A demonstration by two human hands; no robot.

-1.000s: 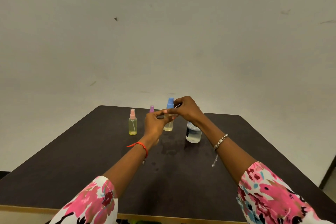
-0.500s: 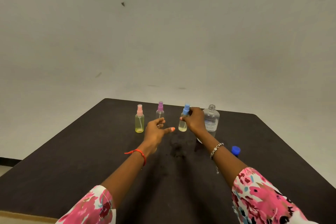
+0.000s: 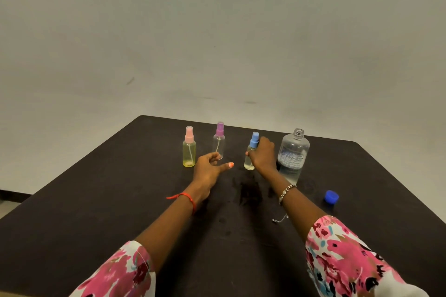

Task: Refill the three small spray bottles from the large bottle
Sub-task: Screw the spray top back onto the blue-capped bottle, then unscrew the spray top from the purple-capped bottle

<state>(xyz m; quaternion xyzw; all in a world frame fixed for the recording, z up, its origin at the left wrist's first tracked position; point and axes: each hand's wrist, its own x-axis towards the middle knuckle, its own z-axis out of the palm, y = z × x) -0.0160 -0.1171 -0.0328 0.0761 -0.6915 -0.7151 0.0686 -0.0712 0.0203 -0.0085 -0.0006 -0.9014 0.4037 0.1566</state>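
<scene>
Three small spray bottles stand in a row on the dark table (image 3: 96, 200): a pink-capped yellow one (image 3: 189, 149), a purple-capped clear one (image 3: 219, 138) and a blue-capped one (image 3: 251, 152). My right hand (image 3: 263, 154) grips the blue-capped bottle, which stands on the table. My left hand (image 3: 208, 167) hovers just in front of the purple-capped bottle, fingers loosely curled, thumb out, holding nothing. The large clear bottle (image 3: 293, 154) stands uncapped to the right of my right hand. Its blue cap (image 3: 331, 196) lies on the table further right and nearer me.
Wet smears darken the table (image 3: 248, 190) between my forearms. A pale wall rises behind the table's far edge. The table's right and left parts hold nothing else.
The blue-capped bottle went from being held up by both hands down onto the table. My left hand let go and drew back to the left; my right hand stays on the bottle.
</scene>
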